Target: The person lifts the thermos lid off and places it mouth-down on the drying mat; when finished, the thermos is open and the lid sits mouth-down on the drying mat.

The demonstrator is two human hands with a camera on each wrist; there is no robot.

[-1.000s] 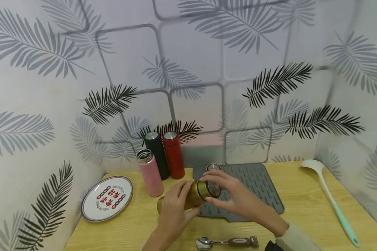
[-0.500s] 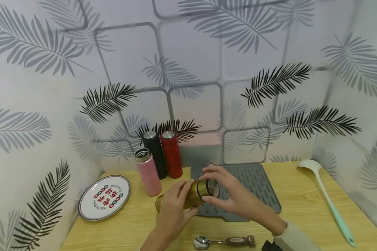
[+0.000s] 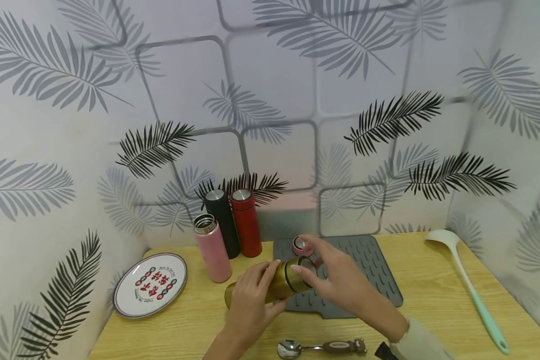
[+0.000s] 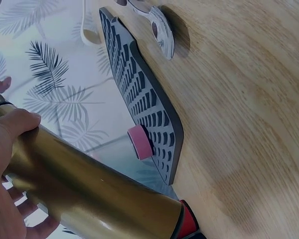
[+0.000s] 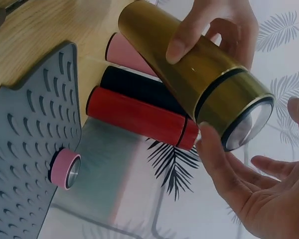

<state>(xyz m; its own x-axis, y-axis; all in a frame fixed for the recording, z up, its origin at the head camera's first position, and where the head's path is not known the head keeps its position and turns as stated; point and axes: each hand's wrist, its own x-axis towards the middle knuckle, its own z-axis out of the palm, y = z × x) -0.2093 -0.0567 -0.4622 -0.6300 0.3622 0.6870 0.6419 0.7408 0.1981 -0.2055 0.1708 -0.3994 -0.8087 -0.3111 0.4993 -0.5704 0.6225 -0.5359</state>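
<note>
A gold thermos (image 3: 279, 285) is held tilted above the table, its capped end toward the right. My left hand (image 3: 247, 300) grips its body, with the thumb along one side in the left wrist view. The gold cap (image 5: 234, 109) with its silver top sits on the thermos. Beside that cap is my right hand (image 3: 344, 275), fingers spread; in the right wrist view one fingertip touches the cap's edge and the other fingers stand apart from it. Behind, a small pink cap (image 3: 300, 246) rests on the grey drying mat (image 3: 364, 265).
An uncapped pink bottle (image 3: 216, 255), a black bottle (image 3: 225, 225) and a red bottle (image 3: 248, 230) stand at the back left. A plate (image 3: 150, 285) leans at the far left. A spoon (image 3: 321, 347) lies in front, and a ladle (image 3: 470, 280) on the right.
The right hand's fingers have loosened and spread from the gold cap, uncovering the pink cap behind. The left hand keeps its grip on the thermos, which has turned slightly.
</note>
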